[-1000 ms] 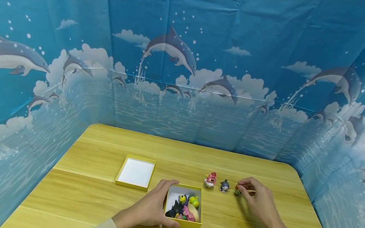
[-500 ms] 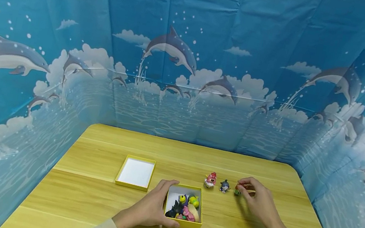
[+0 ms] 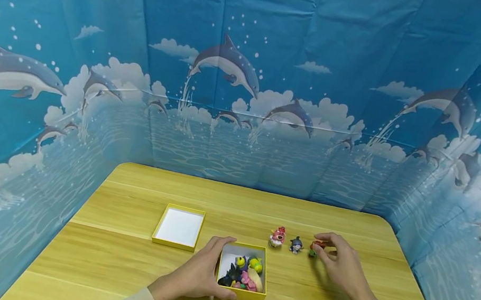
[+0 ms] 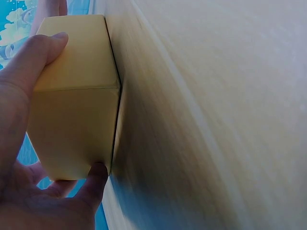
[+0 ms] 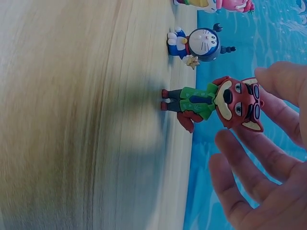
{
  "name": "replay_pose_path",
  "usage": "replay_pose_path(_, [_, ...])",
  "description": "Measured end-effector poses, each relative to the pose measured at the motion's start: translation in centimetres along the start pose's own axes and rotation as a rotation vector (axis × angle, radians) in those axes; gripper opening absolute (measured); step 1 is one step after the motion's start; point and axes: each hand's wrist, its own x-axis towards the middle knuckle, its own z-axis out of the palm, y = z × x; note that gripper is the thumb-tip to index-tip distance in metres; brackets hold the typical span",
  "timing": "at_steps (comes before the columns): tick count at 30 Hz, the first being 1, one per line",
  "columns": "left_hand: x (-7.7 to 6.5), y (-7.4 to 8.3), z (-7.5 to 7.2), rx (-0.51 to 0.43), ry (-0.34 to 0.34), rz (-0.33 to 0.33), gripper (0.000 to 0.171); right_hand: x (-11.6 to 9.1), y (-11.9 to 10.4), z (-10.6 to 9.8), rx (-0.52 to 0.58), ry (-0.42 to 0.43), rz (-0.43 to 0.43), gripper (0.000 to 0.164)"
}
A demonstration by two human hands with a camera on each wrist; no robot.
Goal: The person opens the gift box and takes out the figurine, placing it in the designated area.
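Observation:
In the right wrist view a fox figurine (image 5: pixel 197 101) in a green shirt stands upright on the table. My right hand (image 3: pixel 339 261) surrounds its head loosely, thumb beside one ear and fingers behind and beside the head; the whole face shows. Next to it stand a dark-blue-capped figurine (image 3: pixel 296 244) and a pink figurine (image 3: pixel 277 237). My left hand (image 3: pixel 198 271) grips a yellow box (image 3: pixel 250 296) by its side, thumb on the near wall and fingers at the left and far side. Several figurines (image 3: pixel 247 274) lie jumbled inside it.
A shallow yellow lid (image 3: pixel 178 226) with a white inside lies on the table (image 3: pixel 117 246), left of the box. A blue dolphin-print curtain (image 3: pixel 233 138) hangs behind and beside the table.
My right thumb has eased away from the fox figurine's head, so more of it shows between thumb and fingers. The left hand and box have stayed put.

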Motion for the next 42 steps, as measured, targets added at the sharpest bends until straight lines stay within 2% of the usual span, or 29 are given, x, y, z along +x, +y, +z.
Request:
replay_pose_path(25, [-0.1,0.3,-0.1,-0.02,-0.011,-0.004,0.135,0.1,-1.8,-0.5,-0.062,0.123,-0.12,0.03])
replay_pose_path(42, [0.0,0.2,-0.1,-0.016,-0.002,-0.009,0.136,-0.3,-4.6,0.0,-0.117,0.197,-0.275,0.034])
